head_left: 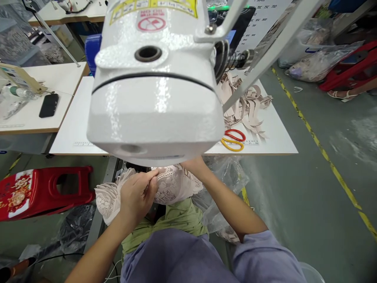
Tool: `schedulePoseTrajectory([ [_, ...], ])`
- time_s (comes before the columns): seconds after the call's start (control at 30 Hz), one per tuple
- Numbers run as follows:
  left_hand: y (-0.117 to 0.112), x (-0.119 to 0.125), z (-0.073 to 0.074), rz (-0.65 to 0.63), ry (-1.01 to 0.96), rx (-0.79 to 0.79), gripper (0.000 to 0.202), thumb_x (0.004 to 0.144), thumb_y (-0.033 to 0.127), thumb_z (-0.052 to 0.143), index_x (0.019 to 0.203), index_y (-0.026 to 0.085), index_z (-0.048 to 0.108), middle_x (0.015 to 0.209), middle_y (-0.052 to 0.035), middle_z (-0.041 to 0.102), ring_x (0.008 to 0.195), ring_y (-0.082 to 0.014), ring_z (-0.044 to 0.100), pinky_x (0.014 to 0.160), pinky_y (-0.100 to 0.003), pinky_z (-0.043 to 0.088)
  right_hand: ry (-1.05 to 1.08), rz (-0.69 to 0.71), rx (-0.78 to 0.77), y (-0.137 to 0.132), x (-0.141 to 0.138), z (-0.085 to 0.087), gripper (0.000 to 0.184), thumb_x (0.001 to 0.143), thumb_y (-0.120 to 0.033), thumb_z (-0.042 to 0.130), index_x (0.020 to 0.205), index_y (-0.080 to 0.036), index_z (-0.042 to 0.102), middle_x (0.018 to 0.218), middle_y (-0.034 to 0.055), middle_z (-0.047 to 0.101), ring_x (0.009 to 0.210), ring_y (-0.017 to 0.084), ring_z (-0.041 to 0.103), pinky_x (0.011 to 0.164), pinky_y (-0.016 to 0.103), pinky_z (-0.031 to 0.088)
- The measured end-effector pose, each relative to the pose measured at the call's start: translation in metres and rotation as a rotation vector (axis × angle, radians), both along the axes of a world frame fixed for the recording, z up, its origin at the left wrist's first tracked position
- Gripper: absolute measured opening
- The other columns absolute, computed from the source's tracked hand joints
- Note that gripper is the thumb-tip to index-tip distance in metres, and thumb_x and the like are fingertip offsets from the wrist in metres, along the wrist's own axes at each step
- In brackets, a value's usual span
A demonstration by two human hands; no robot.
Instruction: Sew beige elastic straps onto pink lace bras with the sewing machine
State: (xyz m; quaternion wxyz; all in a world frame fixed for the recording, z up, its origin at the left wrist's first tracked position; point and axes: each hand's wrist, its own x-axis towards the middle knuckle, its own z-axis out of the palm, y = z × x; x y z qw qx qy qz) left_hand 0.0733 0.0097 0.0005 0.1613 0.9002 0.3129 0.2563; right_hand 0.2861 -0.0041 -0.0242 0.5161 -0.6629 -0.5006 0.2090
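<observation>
A pale pink lace bra [171, 184] lies across my lap, below the front of the white sewing machine head [156, 114]. My left hand [138, 194] is closed on it, thumb and forefinger pinched together at the lace. More lace cups [110, 196] bunch up to the left of that hand. At the bra's upper right edge is my right hand [196, 166], touching the fabric; its fingers are mostly hidden beneath the machine head. The needle area cannot be seen from here.
Scissors with red and yellow handles [234, 140] lie on the white table [273, 137], near a heap of beige strips [244, 102]. A phone [49, 105] rests on the left table. A red stool [70, 186] stands at left; clear plastic [218, 192] hangs at right.
</observation>
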Motion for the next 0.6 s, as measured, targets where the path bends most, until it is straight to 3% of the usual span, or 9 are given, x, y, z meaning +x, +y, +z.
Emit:
schedulePoseTrajectory([
  [0.2,0.004,-0.008,-0.011,0.098,0.046,-0.029,0.028,0.099,0.032,0.049,0.117,0.018,0.066,0.096,-0.0074,0.076,0.080,-0.0194,0.070,0.070,-0.028,0.052,0.006,-0.009,0.020,-0.001,0.001,0.001,0.007,0.080,-0.022,0.058,0.073,-0.023,0.058,0.086,0.0041,0.057,0.086,0.024,0.057,0.081,0.041,0.052],
  [0.3,0.003,-0.011,-0.014,0.114,0.002,0.026,0.028,0.098,0.031,0.051,0.117,0.015,0.062,0.101,-0.0109,0.072,0.092,-0.0226,0.067,0.080,-0.033,0.051,0.012,-0.015,0.011,-0.002,0.002,0.001,0.010,0.079,-0.021,0.057,0.070,-0.023,0.056,0.087,0.0042,0.058,0.087,0.023,0.057,0.081,0.040,0.052],
  [0.43,-0.015,0.002,-0.011,0.077,-0.062,0.182,0.034,0.094,0.029,0.058,0.124,0.014,0.058,0.119,-0.0172,0.063,0.113,-0.0295,0.057,0.099,-0.044,0.043,0.006,-0.014,0.004,-0.006,-0.001,0.000,0.005,0.079,-0.023,0.056,0.076,-0.023,0.059,0.083,0.0037,0.057,0.085,0.023,0.057,0.078,0.037,0.051],
  [0.6,-0.039,0.025,-0.007,0.036,0.072,0.223,0.050,0.093,0.036,0.062,0.136,0.013,0.056,0.131,-0.0186,0.060,0.118,-0.0330,0.052,0.102,-0.046,0.036,-0.093,-0.001,-0.034,-0.010,-0.002,-0.007,0.012,0.082,-0.027,0.053,0.075,-0.022,0.060,0.087,0.0069,0.058,0.087,0.024,0.056,0.076,0.038,0.051],
])
